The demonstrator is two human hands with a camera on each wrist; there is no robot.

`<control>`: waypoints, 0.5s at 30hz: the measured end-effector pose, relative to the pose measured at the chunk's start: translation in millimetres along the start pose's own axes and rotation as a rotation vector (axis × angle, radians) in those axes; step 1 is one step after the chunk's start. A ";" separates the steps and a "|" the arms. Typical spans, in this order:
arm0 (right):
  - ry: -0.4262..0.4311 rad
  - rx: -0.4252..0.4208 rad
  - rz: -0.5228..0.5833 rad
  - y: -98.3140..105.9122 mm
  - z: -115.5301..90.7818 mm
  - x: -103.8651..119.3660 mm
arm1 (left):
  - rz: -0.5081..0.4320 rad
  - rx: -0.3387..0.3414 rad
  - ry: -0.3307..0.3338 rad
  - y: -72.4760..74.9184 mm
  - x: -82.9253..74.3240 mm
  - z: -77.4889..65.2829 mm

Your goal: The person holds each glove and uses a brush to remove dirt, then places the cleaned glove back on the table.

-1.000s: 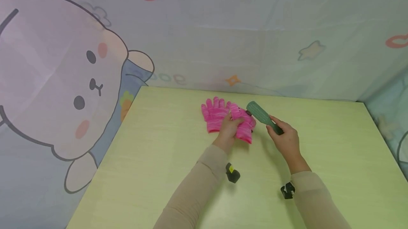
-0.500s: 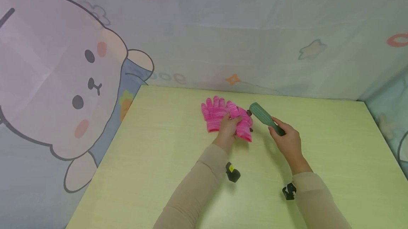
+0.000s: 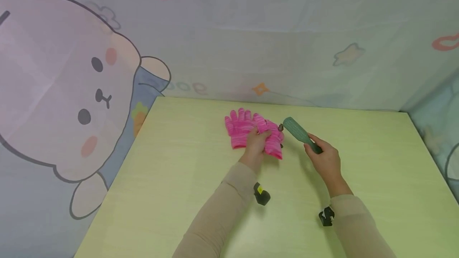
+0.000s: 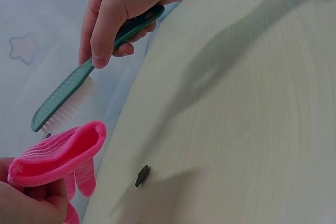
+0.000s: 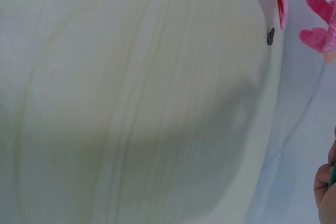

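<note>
My left hand (image 3: 255,143) grips a pink striped knit glove (image 3: 274,147) above the table, its thumb across the fabric. In the left wrist view the glove's open cuff (image 4: 59,156) faces the camera. A second pink glove (image 3: 239,130) lies flat to the left, partly overlapped by the held one. My right hand (image 3: 327,163) holds a green hairbrush (image 3: 297,131) by its handle, right of the glove. The brush's pale bristles (image 4: 71,106) point downward, with its head near the glove. Small dark clumps (image 3: 281,127) show beside the glove; one dark clump (image 4: 142,176) lies on the table.
The pale yellow-green table (image 3: 373,170) reaches back to a hanging cloth (image 3: 229,50) printed with a cartoon animal, a heart and stars. Both forearms wear beige sleeves (image 3: 222,206), with small black devices (image 3: 261,195) at the wrists.
My right hand has drawn the hairbrush slightly right and down, a little away from the glove. The held glove has shifted slightly and shows its cuff a little lower left.
</note>
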State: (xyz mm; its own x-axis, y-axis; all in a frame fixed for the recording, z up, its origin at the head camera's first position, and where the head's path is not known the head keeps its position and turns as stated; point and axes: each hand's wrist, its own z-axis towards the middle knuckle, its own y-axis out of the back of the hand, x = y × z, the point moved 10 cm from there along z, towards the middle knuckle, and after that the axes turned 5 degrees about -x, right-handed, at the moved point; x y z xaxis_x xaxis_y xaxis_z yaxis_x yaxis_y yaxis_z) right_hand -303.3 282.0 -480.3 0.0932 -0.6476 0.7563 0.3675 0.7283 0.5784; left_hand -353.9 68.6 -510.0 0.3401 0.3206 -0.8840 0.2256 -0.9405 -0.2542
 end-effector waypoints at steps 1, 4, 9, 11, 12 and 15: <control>-0.010 0.006 -0.007 -0.2 -0.1 -1.8 | -0.006 0.004 0.000 -0.7 0.2 0.1; -0.028 0.023 -0.032 -0.9 -0.4 -6.3 | -0.018 0.010 -0.005 -2.6 0.5 0.4; -0.045 0.043 -0.059 -3.0 -0.7 -12.4 | -0.022 0.015 -0.011 -6.0 1.7 0.6; -0.055 0.053 -0.070 -4.3 -0.9 -14.5 | -0.018 0.017 -0.017 -6.8 1.8 0.4; -0.062 0.059 -0.075 -4.8 -1.1 -15.6 | -0.019 0.017 -0.013 -7.3 2.4 0.6; -0.085 0.077 -0.087 -5.7 -1.4 -19.1 | -0.020 0.009 0.002 -7.6 4.5 1.1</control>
State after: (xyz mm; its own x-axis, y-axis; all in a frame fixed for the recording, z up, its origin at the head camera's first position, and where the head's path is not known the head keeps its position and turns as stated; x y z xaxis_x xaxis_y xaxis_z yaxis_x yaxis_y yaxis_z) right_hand -305.8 289.9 -498.5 -0.0159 -0.6902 0.7234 0.2982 0.6873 0.6623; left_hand -355.1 77.1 -512.4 0.3378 0.3399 -0.8777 0.2242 -0.9347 -0.2757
